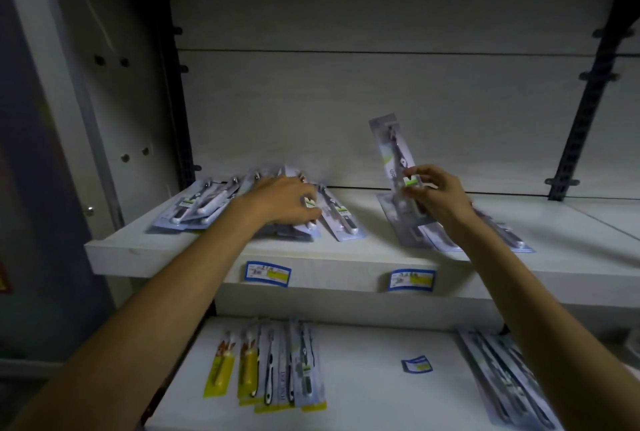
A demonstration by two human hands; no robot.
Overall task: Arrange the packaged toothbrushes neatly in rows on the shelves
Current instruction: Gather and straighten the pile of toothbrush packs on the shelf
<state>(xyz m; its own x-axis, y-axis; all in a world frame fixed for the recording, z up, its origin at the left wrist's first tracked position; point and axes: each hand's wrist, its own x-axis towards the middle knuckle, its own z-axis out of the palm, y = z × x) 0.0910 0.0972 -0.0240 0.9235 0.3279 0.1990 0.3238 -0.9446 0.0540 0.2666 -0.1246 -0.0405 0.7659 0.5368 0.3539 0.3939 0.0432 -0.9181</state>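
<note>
A packaged toothbrush (398, 157) is held upright in the right centre of the frame by the right hand (438, 193). Its fingers (414, 171) are pinched on the lower half of the pack, thumb below and fingertips above.

The left hand (284, 200) is laid on a loose pile of packs (207, 205) at the left centre, on the upper shelf (166, 250). Its fingers are curled down onto the pile; whether a pack is actually gripped cannot be told.

More packs (446, 240) lie flat below the right hand. On the lower shelf (363, 378), a tidy row (270, 361) is seen at the lower centre and another group (502, 378) at the lower right.

The pack is judged light, thin and fairly stiff along its length, with a card back and a clear plastic blister. The plastic is likely slippery, so stacked packs may slide. A hold by the long edges near the middle is advised.

The lighting is dim. Printing on the packs and on the price labels (267, 273) cannot be read. The lower-right group is cut off by the right forearm and the frame edge, and the pile beneath the left hand is partly hidden.
</note>
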